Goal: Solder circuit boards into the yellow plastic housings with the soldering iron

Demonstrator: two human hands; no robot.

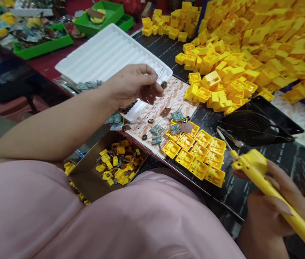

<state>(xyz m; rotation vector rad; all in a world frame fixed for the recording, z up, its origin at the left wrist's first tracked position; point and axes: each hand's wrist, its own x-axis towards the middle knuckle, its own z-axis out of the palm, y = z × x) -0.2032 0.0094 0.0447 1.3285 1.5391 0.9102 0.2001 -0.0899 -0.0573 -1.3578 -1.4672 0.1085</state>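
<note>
My left hand [133, 84] hovers over the bench, fingers pinched on a small brown circuit board [149, 95] with a dark round part and thin wire leads at its edge. My right hand [273, 201] at the lower right grips a yellow soldering iron [273, 190], its thin metal tip [224, 138] pointing up-left. Just below the tip lie two rows of open yellow plastic housings [198, 151]. Loose green circuit boards [178, 116] and small round parts lie on a patterned sheet [176, 95] under my left hand.
A huge heap of yellow housings [249, 46] fills the back right. A white ridged tray [109, 54] lies at the back left, green bins [44, 45] behind it. A black fan grille [255, 126] sits at right. A cardboard box [87, 176] of yellow pieces is beside my lap.
</note>
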